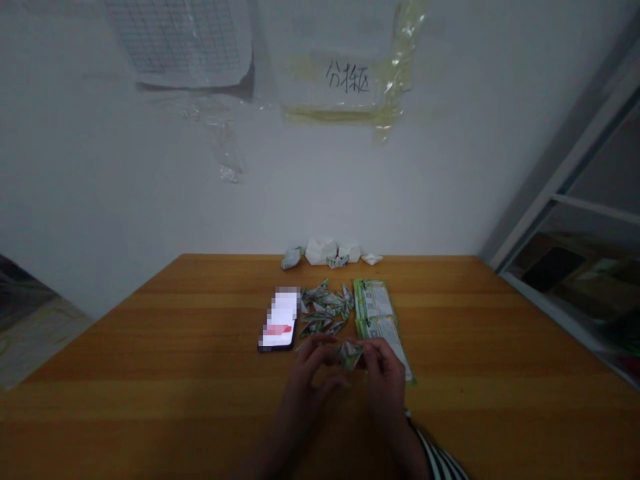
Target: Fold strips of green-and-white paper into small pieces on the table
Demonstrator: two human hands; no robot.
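Left hand (313, 373), right hand (385, 373) pinch creased printed wrapper (350, 355), seemingly paper.

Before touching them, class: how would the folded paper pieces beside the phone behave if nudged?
Thin-looking, the folded paper pieces probably feel light. Loosely heaped, they would likely slide apart, and their pointed folds may crush easily.

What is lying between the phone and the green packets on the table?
A pile of folded paper pieces lies there, in the head view.
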